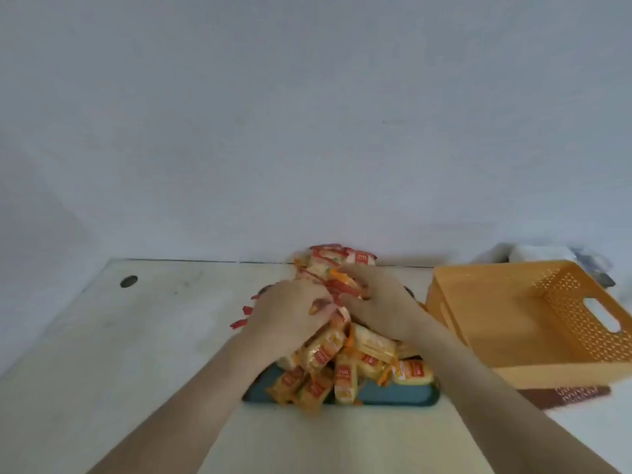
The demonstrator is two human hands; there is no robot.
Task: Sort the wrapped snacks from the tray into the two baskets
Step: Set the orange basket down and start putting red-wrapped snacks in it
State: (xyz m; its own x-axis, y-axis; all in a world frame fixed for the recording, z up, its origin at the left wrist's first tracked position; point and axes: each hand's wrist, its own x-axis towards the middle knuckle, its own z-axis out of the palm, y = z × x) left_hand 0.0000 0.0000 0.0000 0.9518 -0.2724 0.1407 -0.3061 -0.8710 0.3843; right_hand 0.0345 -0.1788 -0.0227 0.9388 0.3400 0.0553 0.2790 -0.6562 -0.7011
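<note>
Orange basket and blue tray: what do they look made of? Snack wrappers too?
Orange basket: looks like moulded matte plastic, with a perforated lattice wall and a cut-out handle slot. Blue tray: probably plastic too, with a smooth, rounded teal rim of even colour. Snack wrappers: thin, glossy printed film, crinkled, with light glinting off them, though the picture is blurry.

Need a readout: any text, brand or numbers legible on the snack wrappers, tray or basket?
Snack wrappers: red label panels carry white print, too blurred to read.
Blue tray: no text visible.
Orange basket: no text visible.
Nothing is legible in this head view.
</note>
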